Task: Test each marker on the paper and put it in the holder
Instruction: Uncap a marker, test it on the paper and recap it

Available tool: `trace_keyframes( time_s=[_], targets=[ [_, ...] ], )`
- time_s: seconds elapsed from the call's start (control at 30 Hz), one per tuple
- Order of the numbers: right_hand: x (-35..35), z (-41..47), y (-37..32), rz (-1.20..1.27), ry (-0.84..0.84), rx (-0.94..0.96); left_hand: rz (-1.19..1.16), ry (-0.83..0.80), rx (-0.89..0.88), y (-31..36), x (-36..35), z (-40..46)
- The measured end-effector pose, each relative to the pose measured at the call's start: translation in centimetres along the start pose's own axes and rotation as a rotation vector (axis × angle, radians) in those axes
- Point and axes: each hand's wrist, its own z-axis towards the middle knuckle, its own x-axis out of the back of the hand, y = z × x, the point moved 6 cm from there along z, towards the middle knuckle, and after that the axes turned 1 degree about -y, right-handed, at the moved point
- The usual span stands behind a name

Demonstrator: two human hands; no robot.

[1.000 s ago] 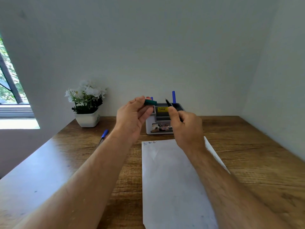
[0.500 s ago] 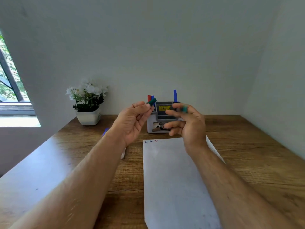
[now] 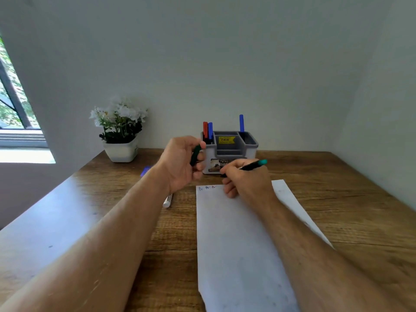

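The right hand [image 3: 245, 179] is down at the top edge of the paper [image 3: 236, 233], its fingers [image 3: 229, 190] curled round a dark marker [image 3: 252, 165] in a writing grip. The teal end tilts up and to the right, so the tip should be aimed at the sheet, though the hand hides it. It sits just right of three small scribbles [image 3: 207, 188], a sensible spot for the next test mark in the row.

The left hand [image 3: 182, 163] hovers off the bench [image 3: 112, 199], pinching a dark green cap [image 3: 195, 154], kept ready, I'd guess, to go back on. The holder [image 3: 229, 152] stands just behind both hands, close enough for a short drop. It already has a red marker [image 3: 205, 129] and two blue ones [image 3: 241, 123] upright in it. Another marker [image 3: 167, 200] lies on the bench beneath the left forearm, probably waiting its turn. A potted plant [image 3: 120, 131] sits far left.
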Motion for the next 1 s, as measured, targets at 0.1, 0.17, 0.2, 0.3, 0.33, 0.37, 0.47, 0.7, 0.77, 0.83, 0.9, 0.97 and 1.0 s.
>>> trace_keyframes(
  time_s=[0.1, 0.17, 0.2, 0.3, 0.33, 0.37, 0.47, 0.7, 0.77, 0.83, 0.9, 0.97, 1.0],
  targets=[
    [-0.2, 0.0, -0.3, -0.096, -0.01, 0.052, 0.66, 0.086, -0.037, 0.0, -0.3, -0.1],
    [-0.1, 0.0, -0.5, -0.102, -0.009, 0.079, 0.939, 0.089, -0.023, -0.3, -0.9, 0.0],
    [-0.1, 0.0, -0.6, -0.107, -0.004, 0.082, 0.996, 0.073, 0.01, -0.7, -1.0, 0.1],
    [0.1, 0.2, -0.7, -0.201, 0.013, 0.089, 1.072, 0.101, 0.083, -1.0, -0.9, 0.5],
    [0.1, 0.2, -0.8, -0.245, 0.011, 0.097, 1.086, 0.129, 0.088, -1.0, -0.8, 0.6],
    [0.1, 0.2, -0.9, -0.27, 0.009, 0.102, 1.099, 0.153, 0.087, -0.9, -0.8, 0.6],
    [0.0, 0.4, -0.9, -0.271, 0.0, 0.113, 1.119, 0.193, 0.073, -0.6, -0.8, 0.4],
    [-0.3, 0.6, -0.8, -0.276, -0.014, 0.112, 1.048, 0.195, 0.087, -0.6, -0.7, 0.4],
    [-0.3, 0.6, -0.7, -0.281, -0.011, 0.114, 1.055, 0.204, 0.094, -0.7, -0.7, 0.4],
    [-0.5, 0.7, -0.7, -0.301, -0.011, 0.12, 1.065, 0.22, 0.102, -0.8, -0.7, 0.5],
    [-0.7, 0.7, -0.7, -0.334, -0.014, 0.125, 1.079, 0.237, 0.113, -0.8, -0.6, 0.5],
    [-0.8, 0.7, -0.8, -0.365, -0.01, 0.133, 1.089, 0.246, 0.116, -0.8, -0.6, 0.5],
    [-0.8, 0.8, -0.8, -0.377, -0.006, 0.137, 1.095, 0.25, 0.116, -0.8, -0.6, 0.5]
  ],
)
